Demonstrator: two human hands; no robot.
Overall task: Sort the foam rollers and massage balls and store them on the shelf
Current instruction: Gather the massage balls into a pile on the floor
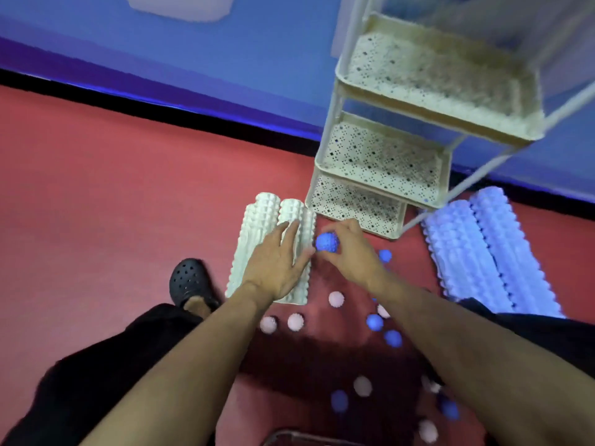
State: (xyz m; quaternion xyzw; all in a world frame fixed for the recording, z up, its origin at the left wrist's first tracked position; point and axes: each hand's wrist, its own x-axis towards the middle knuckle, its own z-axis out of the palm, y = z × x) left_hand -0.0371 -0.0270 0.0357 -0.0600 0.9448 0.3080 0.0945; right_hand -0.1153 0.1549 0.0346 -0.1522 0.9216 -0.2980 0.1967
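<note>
My right hand (351, 252) grips a blue spiky massage ball (327, 242) just in front of the bottom tray of the cream shelf (380, 231). My left hand (277, 262) hovers open, fingers spread, over white ridged foam rollers (257, 226) lying side by side on the red floor left of the shelf. Pale blue foam rollers (483, 252) lie to the right of the shelf. Several pink balls (295, 322) and blue balls (374, 322) are scattered on the floor below my hands. All three perforated trays look empty.
The shelf stands against a blue wall with a black baseboard (161, 104). My foot in a black clog (190, 281) rests left of the white rollers. A dark curved object (289, 437) shows at the bottom edge.
</note>
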